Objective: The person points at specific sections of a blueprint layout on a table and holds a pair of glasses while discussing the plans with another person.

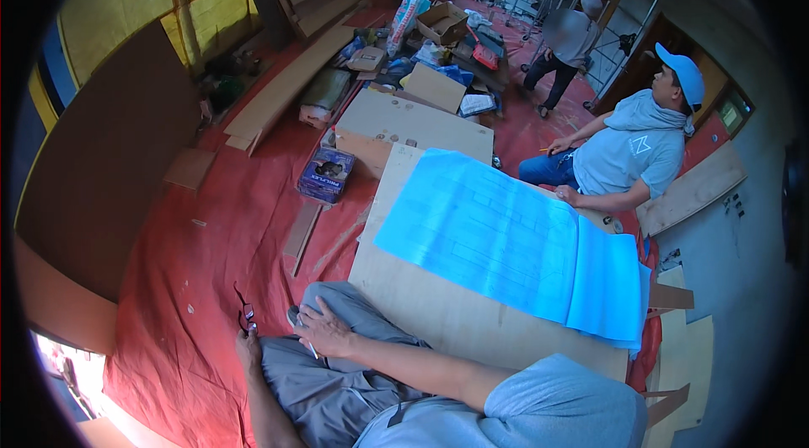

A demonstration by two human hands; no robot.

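Observation:
My left hand (249,350) hangs beside my left leg, its fingers closed on a pair of dark-framed eyeglasses (247,314). On my bent knee, in grey trousers (337,389), rests my right hand (325,332). A thin white stick (314,350) pokes out below its fingers; what kind it is, I cannot make out. To the right of my knees, a large blue drawing sheet (480,225) with faint lines lies spread over a plywood tabletop (375,267). Its right end is folded or layered and hangs over the edge. Neither of my hands touches the sheet.
A person in a blue cap (645,140) sits at the table's far side, one hand near the sheet. Another person (566,48) stands by metal scaffolding (611,22). Red sheeting (202,279) covers the floor. A purple box (325,175), boards (291,85) and piled materials lie ahead.

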